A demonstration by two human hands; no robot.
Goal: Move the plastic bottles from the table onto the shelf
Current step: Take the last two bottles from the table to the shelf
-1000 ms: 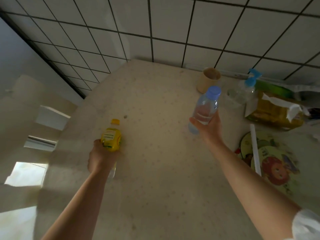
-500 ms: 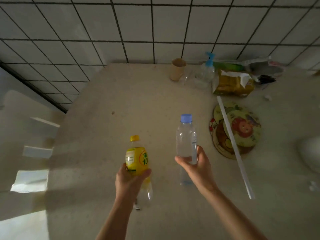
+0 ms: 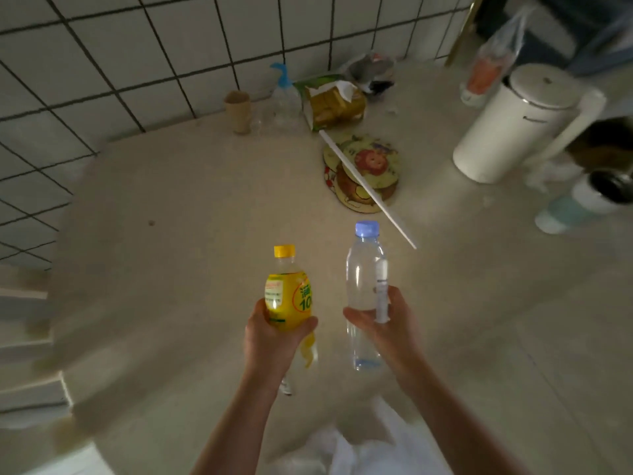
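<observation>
Tiled wall (image 3: 144, 56) backs the table (image 3: 191, 186). Both bottles, a second ago apart at arm's reach, are now drawn in near and upright. Left hand (image 3: 274, 341) grips the yellow bottle (image 3: 288, 296); right hand (image 3: 387, 323) grips the clear bottle (image 3: 365, 269). Both are clear of the table; no shelf is in view; carry pending.

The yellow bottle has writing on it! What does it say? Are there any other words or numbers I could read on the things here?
"10": big green number on the label of the yellow bottle, held in the left hand.
Small print beside it: too blurred to read.
Strip label on the clear bottle in the right hand: too small to read.
Cartoon mats: pictures only, no readable words.
</observation>
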